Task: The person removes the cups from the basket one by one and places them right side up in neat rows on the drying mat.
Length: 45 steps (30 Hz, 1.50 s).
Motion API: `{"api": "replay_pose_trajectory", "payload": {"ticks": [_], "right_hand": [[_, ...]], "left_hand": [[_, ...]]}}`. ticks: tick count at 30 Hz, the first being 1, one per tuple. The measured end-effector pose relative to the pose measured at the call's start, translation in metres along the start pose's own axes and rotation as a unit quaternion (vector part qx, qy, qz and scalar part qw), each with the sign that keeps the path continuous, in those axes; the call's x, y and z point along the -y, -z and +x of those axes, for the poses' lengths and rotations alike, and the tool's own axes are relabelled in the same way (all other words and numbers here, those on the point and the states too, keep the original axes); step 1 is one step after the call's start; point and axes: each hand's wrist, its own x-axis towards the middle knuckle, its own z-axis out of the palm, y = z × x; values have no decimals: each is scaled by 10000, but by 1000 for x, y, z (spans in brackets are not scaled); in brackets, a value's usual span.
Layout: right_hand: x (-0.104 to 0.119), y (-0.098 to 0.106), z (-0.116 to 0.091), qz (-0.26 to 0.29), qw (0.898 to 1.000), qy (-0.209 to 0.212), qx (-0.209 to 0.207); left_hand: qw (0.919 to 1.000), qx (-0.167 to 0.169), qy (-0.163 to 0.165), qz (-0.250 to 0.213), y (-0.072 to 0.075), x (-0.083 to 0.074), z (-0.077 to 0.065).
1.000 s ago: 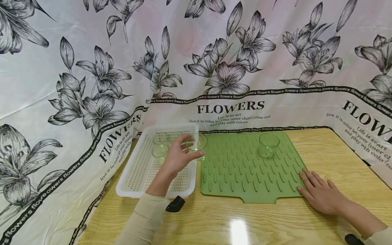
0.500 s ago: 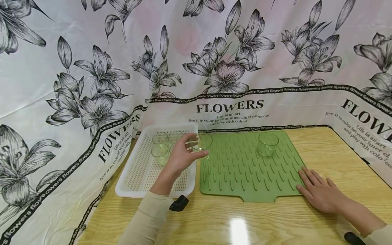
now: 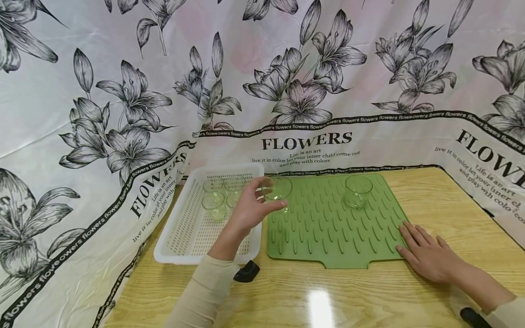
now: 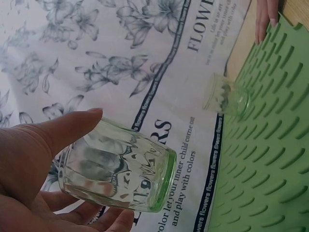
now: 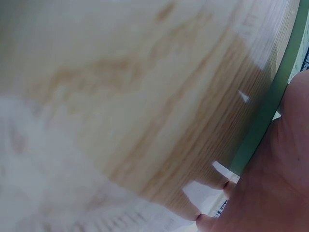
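Flowery sheet (image 3: 229,54) behind a wood table (image 3: 287,296), left hand (image 3: 251,207) gripping a glass (image 3: 279,190) above the left edge of the green mat (image 3: 324,232), right hand (image 3: 428,259) flat at its right, so probably unloading the white basket (image 3: 194,239), gentle set-down next.

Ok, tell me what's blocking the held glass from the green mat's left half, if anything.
Nothing visible stands between the held glass and that half of the mat; the mat's own glass stands toward the far right.
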Motion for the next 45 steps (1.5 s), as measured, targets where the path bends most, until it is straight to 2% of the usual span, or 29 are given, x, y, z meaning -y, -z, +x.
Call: {"api": "replay_pose_trajectory", "payload": {"ticks": [8, 27, 45], "right_hand": [[-1, 0, 0, 46, 10000, 16, 2], [1, 2, 2, -85, 10000, 15, 13], [2, 1, 0, 23, 10000, -21, 38]], "left_hand": [[9998, 124, 4, -161, -11, -4, 2], [9994, 282, -116, -160, -32, -4, 8], [9988, 474, 123, -79, -59, -6, 14]]}}
